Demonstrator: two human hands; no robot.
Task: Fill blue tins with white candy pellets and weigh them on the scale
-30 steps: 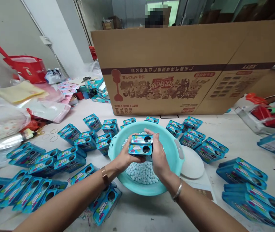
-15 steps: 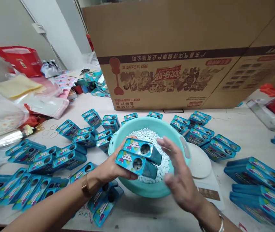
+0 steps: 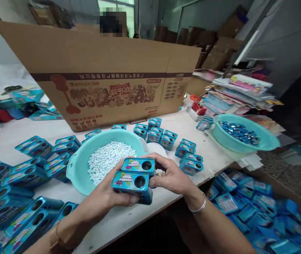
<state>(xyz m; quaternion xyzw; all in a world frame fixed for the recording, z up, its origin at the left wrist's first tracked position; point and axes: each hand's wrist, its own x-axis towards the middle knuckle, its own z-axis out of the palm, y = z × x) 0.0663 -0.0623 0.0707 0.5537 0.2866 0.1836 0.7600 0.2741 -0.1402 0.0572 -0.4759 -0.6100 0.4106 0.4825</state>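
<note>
1. Hands: left hand [image 3: 105,197] and right hand [image 3: 170,176] grip two stacked blue tins [image 3: 134,178] together at lower centre of the frame, fingers clenched around both ends.
2. Tins are held above the near table [image 3: 198,127] edge, just in front of the teal basin [image 3: 79,169] of white pellets [image 3: 108,160].
3. More blue tins [image 3: 34,165] cover the table at left; a cardboard box [image 3: 100,74] stands behind.
4. Second basin [image 3: 266,141] sits at right.

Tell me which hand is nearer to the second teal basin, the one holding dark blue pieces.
Right. The right hand grips the blue tins on the side toward that basin; the left hand holds their other side, farther away.
</note>
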